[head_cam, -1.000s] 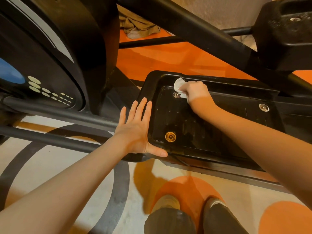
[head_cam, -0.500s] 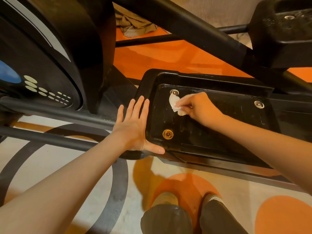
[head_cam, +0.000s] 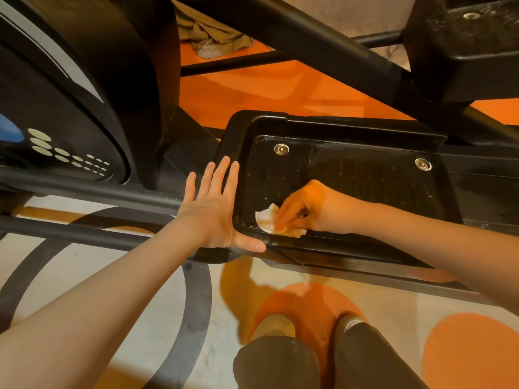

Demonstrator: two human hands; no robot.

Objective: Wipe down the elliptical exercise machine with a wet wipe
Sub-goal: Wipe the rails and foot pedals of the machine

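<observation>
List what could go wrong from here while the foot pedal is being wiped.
1. The left hand only presses flat against the foot pedal rim; a hard stroke might swing the pedal away.
2. The right hand holds a small crumpled wet wipe in the near corner, so the far strip by the bolts may be skipped.
3. Fingers could catch on the raised rim.

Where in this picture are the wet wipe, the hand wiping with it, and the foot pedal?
wet wipe [head_cam: 265,219]: head view, on its bunched white edge.
right hand [head_cam: 311,206]: head view, on the back of the hand.
foot pedal [head_cam: 365,175]: head view, on its bare ribbed floor.
</observation>
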